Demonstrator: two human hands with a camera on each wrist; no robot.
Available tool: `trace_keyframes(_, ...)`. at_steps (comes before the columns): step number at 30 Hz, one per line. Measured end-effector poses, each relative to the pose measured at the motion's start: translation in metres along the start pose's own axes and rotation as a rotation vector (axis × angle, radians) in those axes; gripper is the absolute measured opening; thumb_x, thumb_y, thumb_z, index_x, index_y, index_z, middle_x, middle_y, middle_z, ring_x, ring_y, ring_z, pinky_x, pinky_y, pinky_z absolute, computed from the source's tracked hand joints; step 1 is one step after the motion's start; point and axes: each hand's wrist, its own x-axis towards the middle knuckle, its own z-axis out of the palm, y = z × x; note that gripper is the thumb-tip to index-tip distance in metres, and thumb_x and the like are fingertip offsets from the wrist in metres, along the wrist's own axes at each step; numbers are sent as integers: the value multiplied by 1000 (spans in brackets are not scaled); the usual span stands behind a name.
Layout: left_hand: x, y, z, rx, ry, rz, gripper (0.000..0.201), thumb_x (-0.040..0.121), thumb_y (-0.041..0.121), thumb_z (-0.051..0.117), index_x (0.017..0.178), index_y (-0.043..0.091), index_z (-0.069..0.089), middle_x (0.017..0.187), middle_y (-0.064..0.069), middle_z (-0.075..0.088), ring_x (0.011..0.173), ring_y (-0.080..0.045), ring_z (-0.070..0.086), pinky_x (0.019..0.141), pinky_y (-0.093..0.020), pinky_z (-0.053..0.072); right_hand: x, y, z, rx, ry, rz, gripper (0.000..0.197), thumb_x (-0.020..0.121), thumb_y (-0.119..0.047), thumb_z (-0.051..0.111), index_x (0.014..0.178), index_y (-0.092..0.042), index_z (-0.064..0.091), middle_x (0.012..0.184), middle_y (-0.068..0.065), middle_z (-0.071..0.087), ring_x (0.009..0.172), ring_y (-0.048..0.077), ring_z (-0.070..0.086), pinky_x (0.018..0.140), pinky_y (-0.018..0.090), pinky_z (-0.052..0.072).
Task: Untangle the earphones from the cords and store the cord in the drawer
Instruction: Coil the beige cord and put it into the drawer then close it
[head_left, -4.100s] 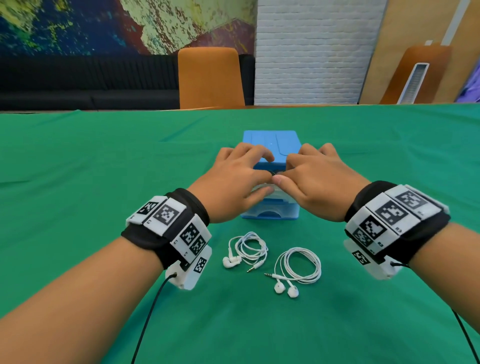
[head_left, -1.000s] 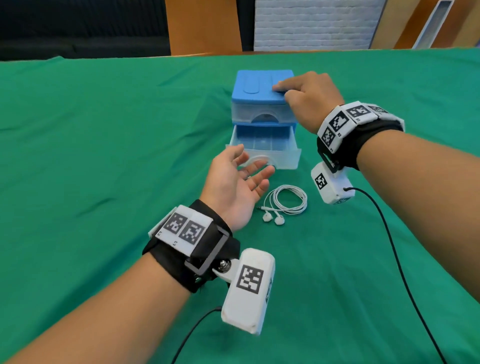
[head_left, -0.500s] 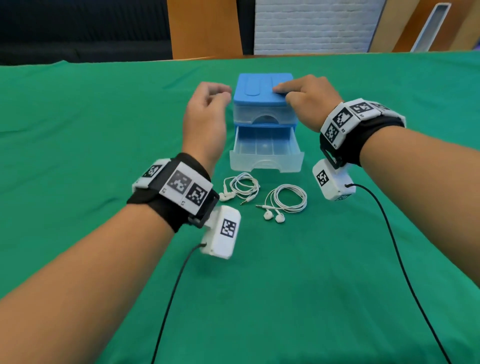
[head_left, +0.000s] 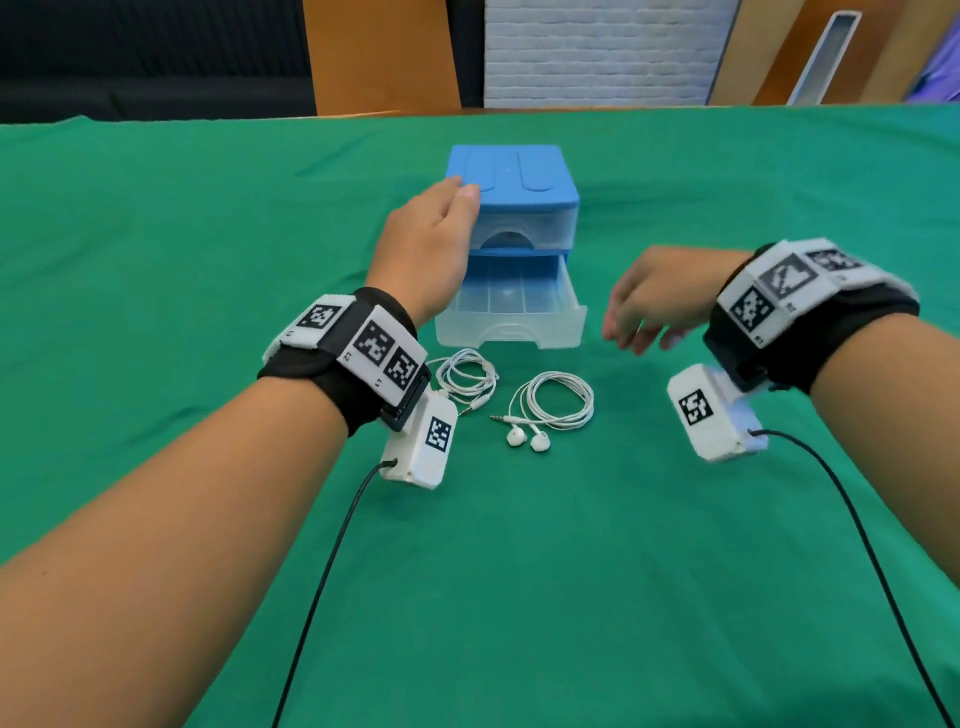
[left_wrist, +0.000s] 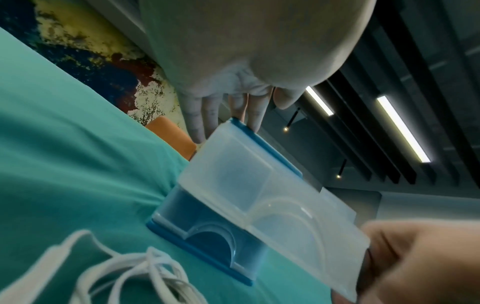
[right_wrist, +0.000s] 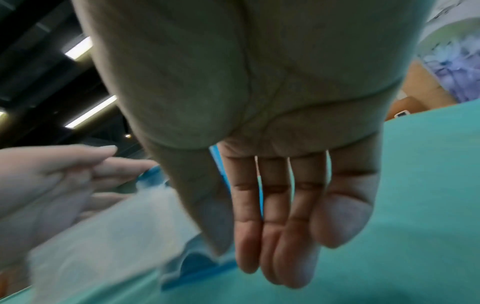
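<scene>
Now, from the left: my left hand (head_left: 422, 254) rests against the left side of the blue-topped drawer unit (head_left: 513, 176), fingers straight along its edge and thumb near the lid's front corner, curled round nothing. Below that wrist, on the green tablecloth (head_left: 156, 260), lies the first bundle of white cord (head_left: 466, 375), a small loose coil partly hidden by my wrist camera (its plug pokes out toward the right). Just beside it sits the second set, the white earphones (head_left: 551, 402), wound in a neat ring with both buds lying together at the near side and the jack pointing left; the two coils lie apart, not touching. Behind them the lower drawer (head_left: 511, 312), clear plastic, is pulled out, and I see nothing in it. To its right my right hand (head_left: 657, 296) hangs above the cloth, fingers relaxed and pointing down, holding nothing and blurred in the head view.
</scene>
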Motion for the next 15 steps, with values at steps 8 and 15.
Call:
trace_keyframes(8, 4, -8, 4, 49, 10, 12, 27, 95, 48, 29, 97, 27, 46, 101, 7, 51, 94, -13, 44, 86, -35, 35, -2, -1, 50, -86, -9, -118, 29, 69, -34, 90, 79, -12, 74, 70, 4, 74, 60, 14, 66, 65, 31, 56)
trace_keyframes(15, 0, -10, 2, 27, 11, 29, 45, 102, 40, 35, 131, 21, 64, 144, 4, 56, 134, -15, 47, 111, -29, 33, -5, -9, 58, -194, 59, -110, 9, 78, -15, 80, 77, -9, 73, 65, 0, 68, 63, 17, 64, 62, 25, 52)
